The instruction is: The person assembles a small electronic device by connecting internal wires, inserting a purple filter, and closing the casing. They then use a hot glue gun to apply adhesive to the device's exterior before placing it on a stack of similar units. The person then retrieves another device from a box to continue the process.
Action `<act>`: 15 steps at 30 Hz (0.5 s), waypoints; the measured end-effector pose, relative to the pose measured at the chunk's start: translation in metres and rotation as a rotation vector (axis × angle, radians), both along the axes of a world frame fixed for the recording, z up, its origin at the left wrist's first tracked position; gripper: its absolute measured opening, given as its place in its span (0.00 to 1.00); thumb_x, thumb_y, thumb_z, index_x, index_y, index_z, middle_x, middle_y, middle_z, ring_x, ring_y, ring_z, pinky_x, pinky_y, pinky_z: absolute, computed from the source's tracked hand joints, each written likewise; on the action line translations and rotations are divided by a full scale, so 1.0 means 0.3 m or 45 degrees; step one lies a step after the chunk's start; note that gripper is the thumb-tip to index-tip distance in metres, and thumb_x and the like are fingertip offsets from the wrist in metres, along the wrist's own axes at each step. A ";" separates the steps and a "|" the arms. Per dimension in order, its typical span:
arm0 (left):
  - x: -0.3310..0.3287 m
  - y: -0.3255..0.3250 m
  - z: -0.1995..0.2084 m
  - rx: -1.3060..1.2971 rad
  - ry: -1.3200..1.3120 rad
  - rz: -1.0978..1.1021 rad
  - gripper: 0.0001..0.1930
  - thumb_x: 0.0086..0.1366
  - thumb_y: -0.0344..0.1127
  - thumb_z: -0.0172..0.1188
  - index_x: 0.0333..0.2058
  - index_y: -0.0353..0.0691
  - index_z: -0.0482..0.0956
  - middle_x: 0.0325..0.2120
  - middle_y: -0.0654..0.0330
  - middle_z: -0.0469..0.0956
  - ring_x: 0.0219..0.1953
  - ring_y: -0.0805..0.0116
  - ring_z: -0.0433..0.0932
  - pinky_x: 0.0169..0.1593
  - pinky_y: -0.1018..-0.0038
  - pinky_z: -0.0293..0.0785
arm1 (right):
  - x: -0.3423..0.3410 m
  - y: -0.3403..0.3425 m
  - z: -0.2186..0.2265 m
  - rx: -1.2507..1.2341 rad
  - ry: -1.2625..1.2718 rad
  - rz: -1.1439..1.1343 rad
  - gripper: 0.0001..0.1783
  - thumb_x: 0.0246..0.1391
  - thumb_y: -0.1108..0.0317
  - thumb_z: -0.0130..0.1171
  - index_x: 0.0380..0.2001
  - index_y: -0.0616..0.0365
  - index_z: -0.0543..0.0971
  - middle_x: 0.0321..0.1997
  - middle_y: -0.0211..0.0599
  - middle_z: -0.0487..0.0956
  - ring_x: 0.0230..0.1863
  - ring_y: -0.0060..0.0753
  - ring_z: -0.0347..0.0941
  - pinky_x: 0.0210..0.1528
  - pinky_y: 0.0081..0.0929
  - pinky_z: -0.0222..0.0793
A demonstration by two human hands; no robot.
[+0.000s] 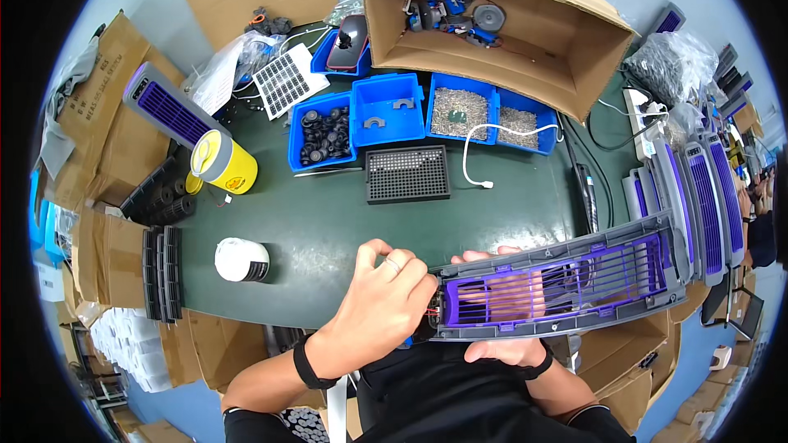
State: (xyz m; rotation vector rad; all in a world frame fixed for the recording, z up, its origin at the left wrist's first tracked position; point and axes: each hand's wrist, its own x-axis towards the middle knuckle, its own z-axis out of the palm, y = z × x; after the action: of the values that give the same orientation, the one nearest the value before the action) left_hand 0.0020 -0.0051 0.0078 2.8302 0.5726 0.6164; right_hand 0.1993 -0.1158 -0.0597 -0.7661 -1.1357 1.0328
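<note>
A long grey housing (603,316) with a purple slatted grille slants across the right front of the table, its ribbed inner side up. My right hand (510,351) supports it from below, thumb along the near edge; its fingers show through the slats. My left hand (386,295) is closed at the housing's left end, fingers curled in a pinch. Whatever lies between those fingertips is hidden. Just beside them, red wires (432,310) and a dark part sit in the housing's end. A white jar (242,260) with a dark label stands left of my hands.
Blue bins (387,127) hold black wheel-like parts, grey clips and small screws. In front of them lies a black perforated tray (408,174). Behind, a cardboard box (525,61) contains motors. A yellow-and-grey canister (226,164) stands left; more purple-grey housings (706,205) line the right. A white cable (468,156) crosses the table.
</note>
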 end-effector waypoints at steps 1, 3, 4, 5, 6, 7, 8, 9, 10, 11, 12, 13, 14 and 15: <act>0.000 -0.004 0.010 0.062 0.049 -0.004 0.11 0.51 0.28 0.64 0.36 0.38 0.82 0.33 0.61 0.75 0.43 0.61 0.76 0.52 0.55 0.68 | -0.008 -0.001 0.007 0.000 0.007 -0.002 0.70 0.39 0.55 0.89 0.74 0.62 0.48 0.73 0.58 0.66 0.75 0.55 0.65 0.76 0.53 0.61; -0.001 -0.005 0.015 0.104 0.067 -0.006 0.10 0.52 0.30 0.66 0.35 0.36 0.81 0.34 0.59 0.73 0.45 0.61 0.75 0.54 0.54 0.68 | -0.014 -0.006 0.026 -0.033 0.024 0.002 0.70 0.38 0.57 0.89 0.74 0.61 0.49 0.73 0.58 0.66 0.75 0.55 0.65 0.75 0.54 0.65; -0.001 -0.006 0.016 0.125 0.077 -0.008 0.10 0.52 0.31 0.66 0.34 0.35 0.80 0.34 0.58 0.73 0.46 0.60 0.75 0.55 0.53 0.69 | -0.016 -0.008 0.031 -0.049 0.032 0.003 0.70 0.38 0.58 0.89 0.73 0.60 0.49 0.73 0.58 0.66 0.75 0.55 0.65 0.74 0.54 0.67; 0.001 -0.007 0.015 0.108 0.056 0.007 0.10 0.52 0.31 0.65 0.35 0.36 0.81 0.34 0.59 0.73 0.46 0.61 0.75 0.54 0.54 0.68 | -0.016 -0.008 0.030 -0.047 0.042 0.008 0.70 0.38 0.59 0.89 0.73 0.60 0.49 0.73 0.58 0.65 0.75 0.55 0.65 0.73 0.54 0.68; 0.004 -0.009 0.012 0.092 0.035 0.023 0.11 0.52 0.30 0.64 0.36 0.37 0.82 0.34 0.60 0.74 0.45 0.61 0.75 0.53 0.55 0.68 | -0.016 -0.007 0.027 -0.044 0.052 0.011 0.70 0.38 0.60 0.89 0.73 0.59 0.49 0.73 0.58 0.65 0.75 0.55 0.65 0.73 0.54 0.68; 0.007 -0.010 0.011 0.076 0.014 0.037 0.11 0.52 0.30 0.64 0.36 0.38 0.82 0.34 0.61 0.74 0.44 0.61 0.76 0.52 0.55 0.68 | -0.015 -0.007 0.026 -0.042 0.061 0.015 0.70 0.37 0.61 0.89 0.73 0.59 0.49 0.73 0.58 0.65 0.76 0.55 0.64 0.72 0.54 0.69; 0.006 -0.012 0.011 0.067 0.018 0.048 0.11 0.52 0.30 0.64 0.36 0.38 0.82 0.34 0.60 0.74 0.44 0.61 0.76 0.52 0.56 0.68 | -0.013 -0.005 0.026 -0.034 0.040 0.024 0.70 0.38 0.61 0.89 0.74 0.59 0.49 0.73 0.58 0.65 0.76 0.56 0.64 0.73 0.54 0.69; 0.004 -0.014 0.011 0.057 0.022 0.059 0.11 0.52 0.29 0.64 0.36 0.38 0.82 0.34 0.60 0.74 0.44 0.60 0.76 0.52 0.57 0.68 | -0.010 -0.003 0.025 -0.027 0.020 0.034 0.69 0.38 0.61 0.89 0.74 0.59 0.48 0.74 0.58 0.65 0.76 0.56 0.64 0.73 0.54 0.68; 0.004 -0.015 0.010 0.048 0.027 0.070 0.11 0.52 0.29 0.64 0.36 0.38 0.82 0.34 0.60 0.73 0.44 0.60 0.76 0.52 0.58 0.68 | -0.007 -0.001 0.024 -0.019 -0.001 0.044 0.69 0.39 0.61 0.89 0.74 0.59 0.48 0.74 0.59 0.65 0.76 0.56 0.64 0.73 0.54 0.68; 0.004 -0.014 0.010 0.036 0.024 0.067 0.10 0.51 0.29 0.64 0.35 0.38 0.82 0.34 0.59 0.73 0.44 0.59 0.75 0.51 0.59 0.68 | -0.007 -0.005 0.024 -0.028 0.010 0.040 0.69 0.39 0.61 0.89 0.74 0.60 0.48 0.74 0.59 0.65 0.76 0.56 0.64 0.74 0.54 0.67; 0.004 -0.011 0.008 0.023 0.022 0.065 0.10 0.51 0.28 0.65 0.35 0.38 0.82 0.33 0.59 0.73 0.43 0.58 0.75 0.51 0.60 0.68 | -0.008 -0.011 0.023 -0.037 0.020 0.036 0.69 0.40 0.61 0.88 0.74 0.60 0.48 0.74 0.59 0.65 0.76 0.56 0.64 0.74 0.54 0.67; 0.005 -0.009 0.007 0.011 0.020 0.062 0.10 0.51 0.28 0.65 0.35 0.38 0.82 0.33 0.58 0.72 0.43 0.58 0.75 0.50 0.61 0.68 | -0.008 -0.013 0.022 -0.047 0.031 0.033 0.69 0.40 0.61 0.88 0.74 0.60 0.48 0.74 0.59 0.65 0.76 0.57 0.64 0.74 0.54 0.66; 0.007 -0.007 0.006 -0.018 0.005 0.066 0.10 0.51 0.27 0.65 0.35 0.37 0.82 0.33 0.58 0.72 0.43 0.57 0.74 0.49 0.61 0.68 | -0.006 -0.012 0.019 -0.031 0.026 0.040 0.69 0.41 0.61 0.88 0.74 0.60 0.48 0.74 0.60 0.65 0.76 0.57 0.64 0.74 0.54 0.65; 0.008 -0.005 0.006 -0.046 -0.010 0.069 0.10 0.51 0.26 0.66 0.35 0.37 0.82 0.33 0.58 0.71 0.42 0.57 0.74 0.49 0.61 0.68 | -0.003 -0.008 0.015 -0.016 0.022 0.047 0.69 0.41 0.61 0.88 0.74 0.61 0.48 0.74 0.60 0.65 0.76 0.57 0.63 0.75 0.54 0.64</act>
State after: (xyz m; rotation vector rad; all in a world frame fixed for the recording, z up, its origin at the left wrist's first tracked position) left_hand 0.0045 -0.0067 0.0095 2.7853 0.6546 0.6199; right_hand 0.1984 -0.1183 -0.0552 -0.7475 -1.1333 1.0760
